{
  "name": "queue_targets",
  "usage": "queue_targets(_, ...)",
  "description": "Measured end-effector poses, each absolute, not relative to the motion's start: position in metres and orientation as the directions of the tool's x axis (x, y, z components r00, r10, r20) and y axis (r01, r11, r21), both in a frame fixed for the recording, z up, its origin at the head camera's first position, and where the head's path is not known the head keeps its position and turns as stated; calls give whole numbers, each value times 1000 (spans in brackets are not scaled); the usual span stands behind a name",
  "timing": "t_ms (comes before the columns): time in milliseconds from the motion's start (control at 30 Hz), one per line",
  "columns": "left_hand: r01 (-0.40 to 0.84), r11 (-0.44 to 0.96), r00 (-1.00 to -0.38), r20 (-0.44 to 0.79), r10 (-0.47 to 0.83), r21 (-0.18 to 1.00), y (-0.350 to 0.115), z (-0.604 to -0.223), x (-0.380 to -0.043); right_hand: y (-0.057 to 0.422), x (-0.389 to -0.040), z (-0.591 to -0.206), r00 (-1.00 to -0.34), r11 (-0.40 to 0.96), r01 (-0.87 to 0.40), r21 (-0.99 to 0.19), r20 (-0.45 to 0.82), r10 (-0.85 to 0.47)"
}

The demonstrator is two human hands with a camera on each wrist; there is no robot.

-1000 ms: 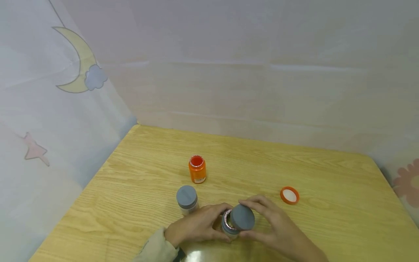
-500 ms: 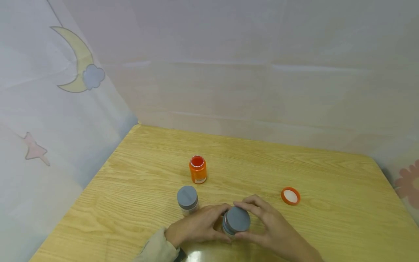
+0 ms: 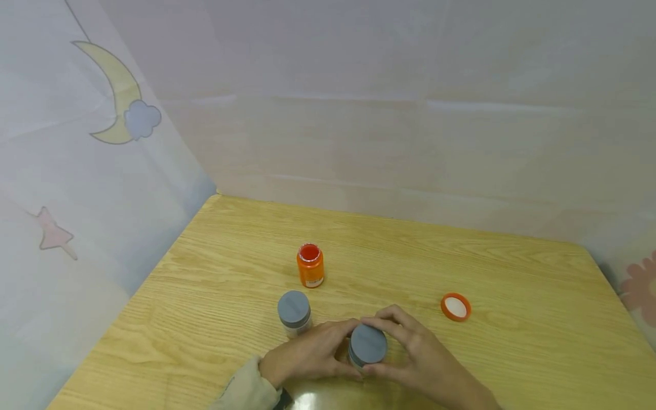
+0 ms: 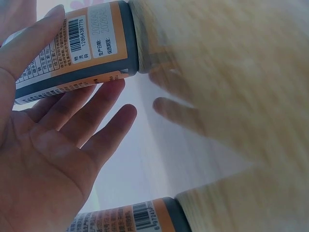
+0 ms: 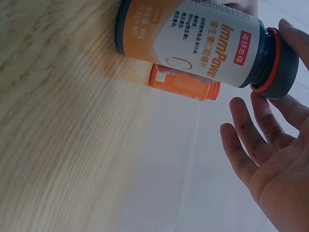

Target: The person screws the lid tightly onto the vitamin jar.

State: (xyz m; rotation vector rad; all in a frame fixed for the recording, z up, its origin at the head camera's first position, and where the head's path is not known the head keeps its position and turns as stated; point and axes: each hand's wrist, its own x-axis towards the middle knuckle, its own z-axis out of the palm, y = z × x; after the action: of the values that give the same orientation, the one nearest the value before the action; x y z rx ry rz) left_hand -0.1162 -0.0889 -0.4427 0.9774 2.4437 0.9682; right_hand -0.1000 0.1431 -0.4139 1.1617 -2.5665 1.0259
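A supplement bottle (image 5: 193,41) with an orange-and-white label stands upright near the table's front. My left hand (image 3: 314,352) grips its body, thumb and fingers on opposite sides in the left wrist view. Over its mouth sits a dark grey screw lid (image 3: 369,343), pinched at the rim between thumb and fingers of my right hand (image 3: 422,356). An orange-red inner edge (image 5: 276,60) of the lid shows above the bottle's neck in the right wrist view. Just behind my left hand stands a second bottle (image 3: 294,310) with its grey lid on.
An uncapped orange bottle (image 3: 310,267) stands farther back, a silvery ring of foil round its mouth. To the right lies an orange lid (image 3: 455,307), white inside facing up. A pale printed cloth (image 3: 328,142) hangs behind the wooden table (image 3: 215,273).
My right hand has brought the grey lid left over the bottle; the foil-edged mouth, partly visible before, is now covered. My left hand keeps its grip on the bottle.
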Motion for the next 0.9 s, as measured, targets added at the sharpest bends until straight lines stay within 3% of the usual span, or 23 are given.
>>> queue_targets(433,479,526,-706,-47,706,703,-88,-442,-116,138,-100,-421,-663,413,-741,-530,477,-577)
queue_targets(700,472,547,-717,-60,694,691,-89,-443,-116,134,-95,-424,-761,491,-638,-593,385,-522)
queue_targets(900,484,547,-712,-56,700,684,-89,-444,-116,138,-90,-427,-791,424,-567,-706,323,-519)
